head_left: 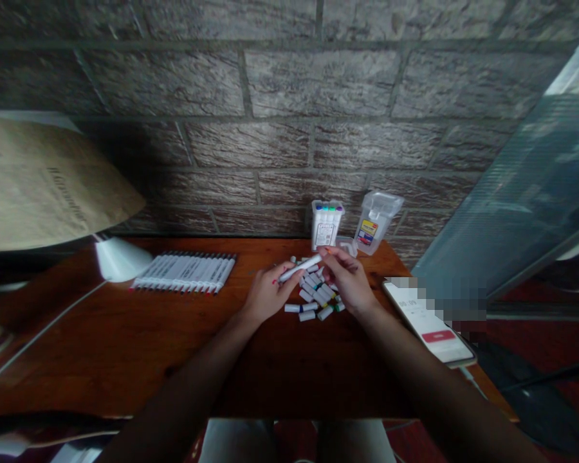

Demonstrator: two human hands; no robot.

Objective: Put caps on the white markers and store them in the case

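The left hand (269, 292) and right hand (351, 281) grip opposite ends of a marker (301, 267), seemingly to keep it steady.

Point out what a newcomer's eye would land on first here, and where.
Probably the white marker held between the left hand and right hand, above loose short white pieces on the table. Next, the neat row of markers to the left, then the lit phone at the right.
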